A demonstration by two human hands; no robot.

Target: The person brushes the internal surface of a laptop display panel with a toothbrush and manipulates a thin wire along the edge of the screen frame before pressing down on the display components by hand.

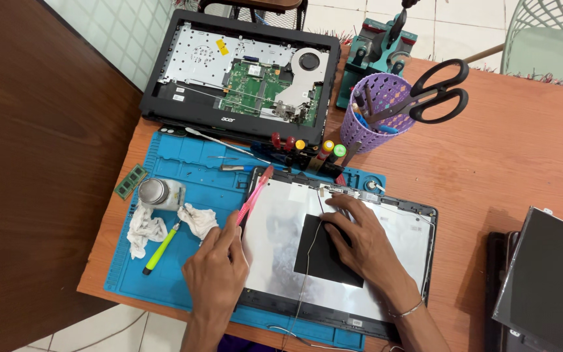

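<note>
head cam | looks steeply down from above, close | frames desk [522,163] and blue mat [184,163]

the laptop lid [386,261] lies at lower centre of the frame on the work mat [190,176], which lies on the counter [522,156]. the opened laptop base [242,72] sits at upper centre, above the mat. the tool cup [376,117] stands right of the base, with scissors [434,94] in it. a screen panel [548,280] lies at lower right.
</note>
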